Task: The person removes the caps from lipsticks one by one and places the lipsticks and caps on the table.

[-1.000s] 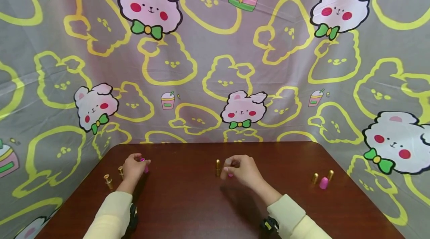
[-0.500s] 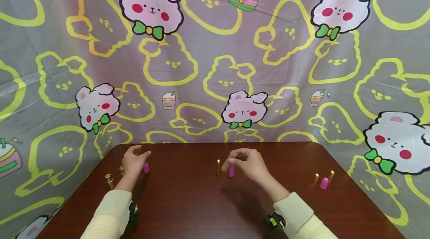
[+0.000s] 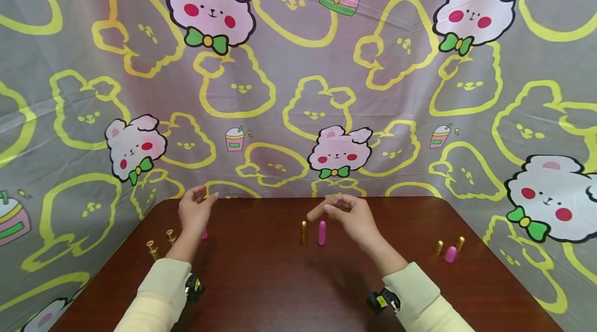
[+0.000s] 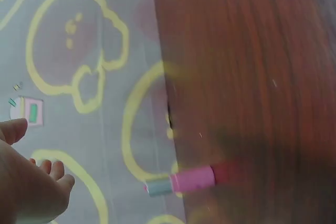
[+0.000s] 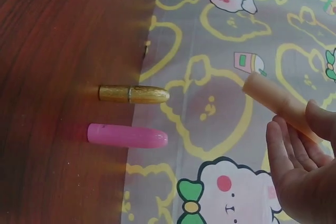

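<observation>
My left hand (image 3: 195,213) hovers, fingers loosely bent and holding nothing, above an uncapped pink lipstick (image 4: 191,179). In the head view the hand and wrist partly hide this lipstick (image 3: 204,233). At the table's middle stand two capped, bullet-shaped lipsticks, one gold (image 3: 303,232) and one pink (image 3: 322,232). Both show whole and upright, side by side with a small gap. Just above and right of the pink one is my right hand (image 3: 352,215), its index finger extended and its grasp empty. In the right wrist view the capped pink lipstick (image 5: 127,136) is apart from that hand.
Two uncapped gold lipsticks (image 3: 153,250) (image 3: 171,236) stand at the table's left. On the right are a pink cap (image 3: 450,254) and two gold caps (image 3: 439,247) (image 3: 460,243). A patterned cloth (image 3: 280,62) hangs behind and beside the brown table (image 3: 261,280).
My right hand has let go of the capped pink lipstick and risen. My left hand has lifted from the uncapped pink lipstick, moving up and slightly right. The lipsticks stay standing.
</observation>
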The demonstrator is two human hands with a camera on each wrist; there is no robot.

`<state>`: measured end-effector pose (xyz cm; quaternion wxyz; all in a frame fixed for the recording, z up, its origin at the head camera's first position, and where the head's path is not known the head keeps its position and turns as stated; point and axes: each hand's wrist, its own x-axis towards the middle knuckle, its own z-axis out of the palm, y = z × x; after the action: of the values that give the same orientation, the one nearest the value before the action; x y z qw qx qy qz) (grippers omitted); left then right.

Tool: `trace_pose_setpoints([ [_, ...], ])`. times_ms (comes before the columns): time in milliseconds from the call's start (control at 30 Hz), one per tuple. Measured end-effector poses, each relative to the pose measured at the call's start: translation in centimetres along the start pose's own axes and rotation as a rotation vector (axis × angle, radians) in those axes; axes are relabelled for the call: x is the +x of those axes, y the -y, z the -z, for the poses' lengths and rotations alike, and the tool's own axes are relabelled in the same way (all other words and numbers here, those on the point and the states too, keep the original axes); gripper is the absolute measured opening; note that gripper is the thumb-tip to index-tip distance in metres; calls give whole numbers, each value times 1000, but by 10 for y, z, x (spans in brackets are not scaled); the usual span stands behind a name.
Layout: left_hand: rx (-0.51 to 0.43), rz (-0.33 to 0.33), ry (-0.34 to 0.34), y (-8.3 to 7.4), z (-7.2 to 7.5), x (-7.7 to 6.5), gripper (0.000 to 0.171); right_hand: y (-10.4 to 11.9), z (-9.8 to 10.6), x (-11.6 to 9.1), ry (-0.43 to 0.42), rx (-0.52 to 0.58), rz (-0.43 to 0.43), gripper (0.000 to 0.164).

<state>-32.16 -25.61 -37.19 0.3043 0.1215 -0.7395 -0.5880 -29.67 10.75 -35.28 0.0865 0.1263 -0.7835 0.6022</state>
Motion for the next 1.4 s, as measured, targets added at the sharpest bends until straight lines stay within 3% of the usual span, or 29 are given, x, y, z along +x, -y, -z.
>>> trace_pose_setpoints([
  [267,-217,-19,90,-18,-25,-14,42,6,2,2,-20,138,-32,27],
  [433,-327,-24,147,-27,-40,-24,39,10,0,4,-34,237,-4,29],
  [667,-467,-43,193,-39,-60,-40,35,15,-5,4,-79,462,5,27],
  [867,-605,-52,233,-50,-73,-53,28,12,-6,3,5,529,106,26],
  [1033,-785,-7,308,-59,-83,-63,18,11,-8,5,62,597,178,23],
  [1200,-886,15,363,-65,-93,-72,16,13,-12,6,30,663,165,19],
  [1400,-937,40,363,-73,-104,-84,16,20,-20,7,-93,780,69,11],
])
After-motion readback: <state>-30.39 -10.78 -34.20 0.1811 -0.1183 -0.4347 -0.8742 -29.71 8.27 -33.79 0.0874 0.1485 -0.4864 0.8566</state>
